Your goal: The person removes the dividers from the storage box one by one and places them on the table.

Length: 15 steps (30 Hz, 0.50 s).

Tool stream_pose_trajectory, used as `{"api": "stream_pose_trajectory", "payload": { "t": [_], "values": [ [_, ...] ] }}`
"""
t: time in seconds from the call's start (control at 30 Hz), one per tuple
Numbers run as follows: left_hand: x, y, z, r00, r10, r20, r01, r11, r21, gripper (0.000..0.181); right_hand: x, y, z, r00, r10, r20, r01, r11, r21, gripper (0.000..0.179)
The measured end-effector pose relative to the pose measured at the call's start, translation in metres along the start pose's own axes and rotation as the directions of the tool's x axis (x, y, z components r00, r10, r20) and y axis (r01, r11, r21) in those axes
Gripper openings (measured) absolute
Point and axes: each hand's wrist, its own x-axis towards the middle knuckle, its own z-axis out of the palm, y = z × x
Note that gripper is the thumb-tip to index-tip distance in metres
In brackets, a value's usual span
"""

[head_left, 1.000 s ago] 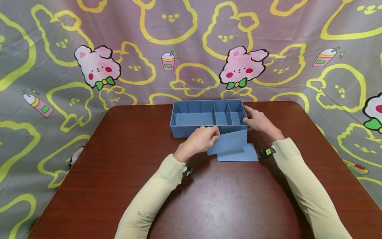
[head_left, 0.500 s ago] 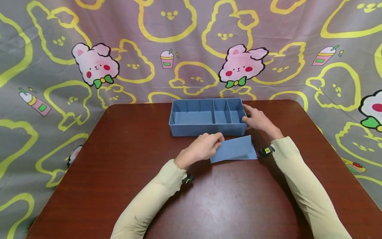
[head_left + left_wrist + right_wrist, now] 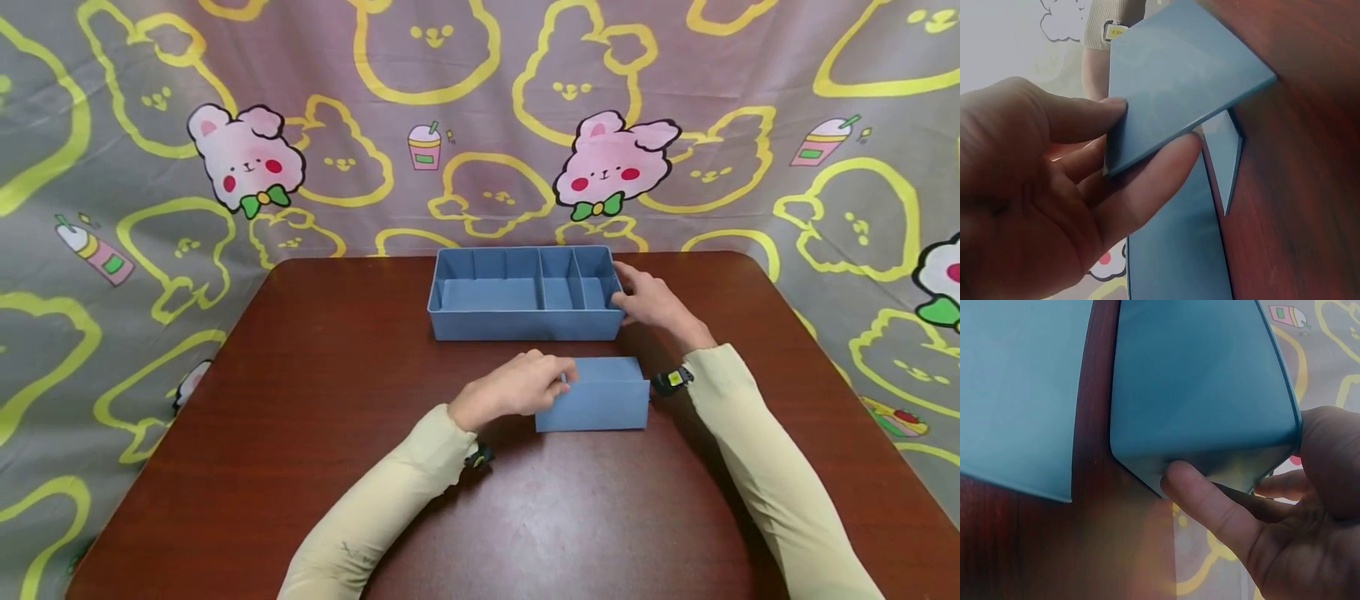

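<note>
My left hand (image 3: 517,385) pinches a flat blue plastic panel (image 3: 600,406) at its left end, thumb on one face and fingers on the other. In the head view the panel is tipped up, its broad face towards me. Behind it a second blue panel (image 3: 607,367) lies on the table, partly hidden. A blue divided box (image 3: 517,326) stands farther back, with one long compartment and two narrow ones at the right. My right hand (image 3: 654,303) holds the box's right end; in the right wrist view a finger (image 3: 1210,503) presses against the end wall.
The dark red-brown wooden table (image 3: 300,383) carries the box and panels. A grey curtain (image 3: 337,67) with yellow outlines and pink rabbit prints hangs right behind the table and along both sides. Both wrists wear dark camera straps.
My left hand has brought its panel away from the box's front, towards me and slightly right, levelling it from a slant. The right hand has stayed at the box's end.
</note>
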Motion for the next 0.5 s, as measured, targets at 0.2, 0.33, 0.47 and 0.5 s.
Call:
{"api": "stream_pose_trajectory", "payload": {
  "t": [0.2, 0.33, 0.47, 0.5],
  "values": [
    [0.003, 0.005, 0.006, 1.000, 0.009, 0.026, -0.010, 1.000, 0.024, 0.020, 0.001, 0.001, 0.000, 1.000, -0.007, 0.001, 0.007, 1.000, -0.005, 0.072],
    [0.007, 0.009, 0.011, 1.000, -0.012, 0.025, 0.010, 0.996, 0.083, 0.017, 0.002, 0.001, 0.001, 1.000, -0.012, 0.003, 0.013, 1.000, -0.006, 0.072],
    [0.008, 0.013, 0.016, 0.999, -0.046, 0.028, 0.041, 0.986, 0.159, 0.014, 0.001, 0.001, 0.000, 1.000, -0.007, 0.000, 0.007, 1.000, 0.001, 0.071],
    [0.008, 0.014, 0.016, 0.998, -0.053, 0.029, 0.047, 0.984, 0.171, 0.014, 0.001, 0.001, 0.000, 1.000, -0.005, -0.001, 0.005, 1.000, 0.002, 0.071]
  ]
}}
